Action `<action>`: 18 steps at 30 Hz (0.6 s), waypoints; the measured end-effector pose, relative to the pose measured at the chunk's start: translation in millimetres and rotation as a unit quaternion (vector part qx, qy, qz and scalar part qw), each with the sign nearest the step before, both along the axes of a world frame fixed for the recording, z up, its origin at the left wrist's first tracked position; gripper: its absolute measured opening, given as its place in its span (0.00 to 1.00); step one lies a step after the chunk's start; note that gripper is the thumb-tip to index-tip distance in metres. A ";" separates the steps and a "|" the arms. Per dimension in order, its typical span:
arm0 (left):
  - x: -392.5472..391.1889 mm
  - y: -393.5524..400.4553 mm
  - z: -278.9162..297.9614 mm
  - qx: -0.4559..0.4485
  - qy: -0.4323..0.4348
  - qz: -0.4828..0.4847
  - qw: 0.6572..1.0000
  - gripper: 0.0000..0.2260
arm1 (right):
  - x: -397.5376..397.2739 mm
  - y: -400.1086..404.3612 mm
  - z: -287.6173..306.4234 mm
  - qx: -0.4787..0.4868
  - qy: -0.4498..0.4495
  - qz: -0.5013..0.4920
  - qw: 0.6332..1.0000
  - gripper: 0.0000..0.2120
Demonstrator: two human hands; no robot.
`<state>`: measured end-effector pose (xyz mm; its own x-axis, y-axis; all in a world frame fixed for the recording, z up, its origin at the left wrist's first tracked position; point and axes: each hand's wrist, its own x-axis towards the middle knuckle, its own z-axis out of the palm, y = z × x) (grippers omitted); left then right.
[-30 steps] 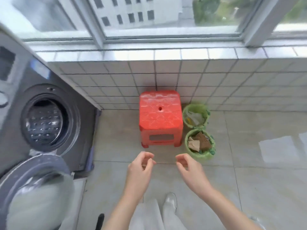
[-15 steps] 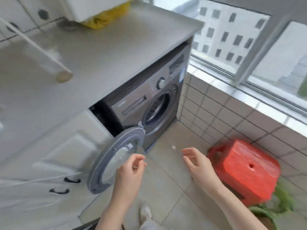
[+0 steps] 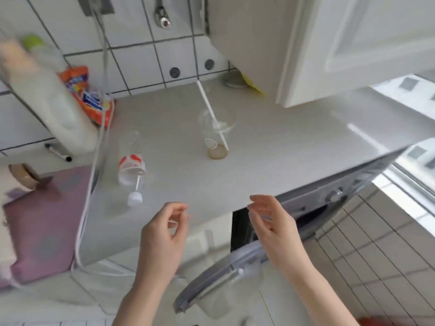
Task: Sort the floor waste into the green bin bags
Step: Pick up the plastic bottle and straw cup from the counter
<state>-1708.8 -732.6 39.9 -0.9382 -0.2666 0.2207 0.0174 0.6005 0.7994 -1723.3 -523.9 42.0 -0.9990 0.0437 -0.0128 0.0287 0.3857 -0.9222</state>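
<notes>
Hands empty, left hand and right hand loosely curled; we judge we next reach for the clear plastic bottle lying left of the lidded clear cup.

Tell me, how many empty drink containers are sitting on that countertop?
2. A clear plastic bottle lies on its side near the counter's left edge; a clear cup with a straw stands mid-counter. Clutter at far left may hide more.

Countertop with cup, bottle
</notes>
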 end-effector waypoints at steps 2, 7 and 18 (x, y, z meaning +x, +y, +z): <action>-11.8 -10.0 0.5 -0.006 0.013 0.038 0.999 0.09 | -22.7 -5.8 2.3 0.002 0.010 0.016 1.000 0.12; -55.5 -25.1 6.4 -0.111 0.075 0.115 0.984 0.11 | -78.6 -11.1 8.0 0.035 0.038 0.053 0.997 0.18; -129.5 -58.8 5.8 -0.156 -0.239 0.237 0.929 0.34 | -195.8 -38.5 6.2 0.041 -0.008 0.088 0.995 0.48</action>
<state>-1838.3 -791.4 45.7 -0.7421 -0.6680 -0.0545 -0.6201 0.6535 0.4339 -1919.1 -562.4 48.2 -0.9910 -0.1301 -0.0321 -0.0318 0.4609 -0.8869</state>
